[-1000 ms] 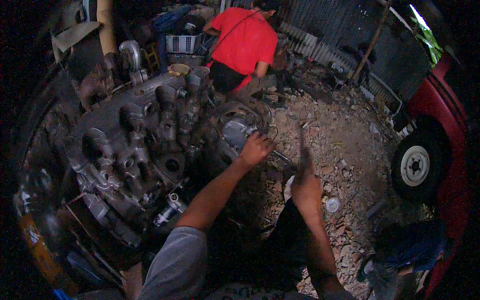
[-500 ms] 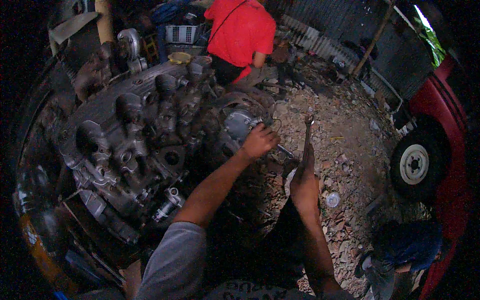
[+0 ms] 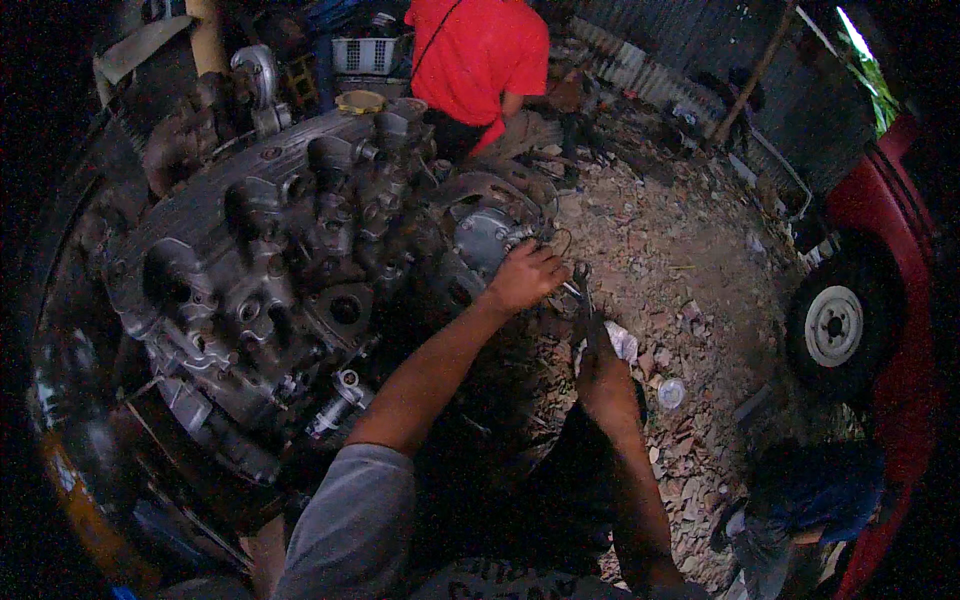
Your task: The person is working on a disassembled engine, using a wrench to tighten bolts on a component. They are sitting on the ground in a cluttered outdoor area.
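My left hand (image 3: 527,274) is closed beside a round grey metal cover (image 3: 482,238) at the front end of a large engine (image 3: 270,240). A slim shiny metal rod (image 3: 572,289), perhaps a tool handle, sticks out from under its fingers toward the lower right. Where its other end sits is hidden by the hand. My right hand (image 3: 606,388) grips a dark wrench (image 3: 588,302), pointing up and slightly left. The wrench's head is close by the rod's outer end; whether they touch I cannot tell.
A person in a red shirt (image 3: 478,70) bends over beyond the engine. Another person in dark blue clothing (image 3: 815,490) is at the lower right. Rubble (image 3: 690,270) covers the ground, with a clear round lid (image 3: 671,393) on it. A red vehicle's wheel (image 3: 835,325) stands right.
My right hand has brought the wrench left and down, so its head is now beside the rod. My left hand stays by the round cover, nearly unmoved.
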`<state>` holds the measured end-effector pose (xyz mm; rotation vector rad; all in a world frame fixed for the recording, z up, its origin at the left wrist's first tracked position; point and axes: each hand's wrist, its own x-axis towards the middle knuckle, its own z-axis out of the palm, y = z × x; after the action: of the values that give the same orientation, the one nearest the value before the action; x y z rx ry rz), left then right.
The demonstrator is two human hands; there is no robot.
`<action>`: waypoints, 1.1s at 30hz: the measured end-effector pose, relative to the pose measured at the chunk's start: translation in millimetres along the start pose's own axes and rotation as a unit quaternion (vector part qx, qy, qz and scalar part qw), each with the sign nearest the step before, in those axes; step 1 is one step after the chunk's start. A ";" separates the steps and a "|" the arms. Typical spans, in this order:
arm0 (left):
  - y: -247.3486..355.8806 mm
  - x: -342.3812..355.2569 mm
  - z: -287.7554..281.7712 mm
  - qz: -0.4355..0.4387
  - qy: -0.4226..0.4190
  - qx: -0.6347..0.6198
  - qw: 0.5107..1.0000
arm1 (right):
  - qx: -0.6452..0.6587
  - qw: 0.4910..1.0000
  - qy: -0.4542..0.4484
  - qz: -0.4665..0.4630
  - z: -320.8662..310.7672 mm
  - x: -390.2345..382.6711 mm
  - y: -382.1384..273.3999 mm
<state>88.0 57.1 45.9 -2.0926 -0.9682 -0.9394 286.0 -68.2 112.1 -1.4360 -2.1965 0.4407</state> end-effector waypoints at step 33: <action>159.4 -75.7 10.0 -0.233 -0.494 -0.228 0.806 | 0.384 0.912 0.013 0.145 186.1 -42.7 227.0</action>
<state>185.5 -45.7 -59.8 -2.8886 -2.0060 -0.1915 371.4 -18.4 -167.5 -1.2732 -1.4896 1.2170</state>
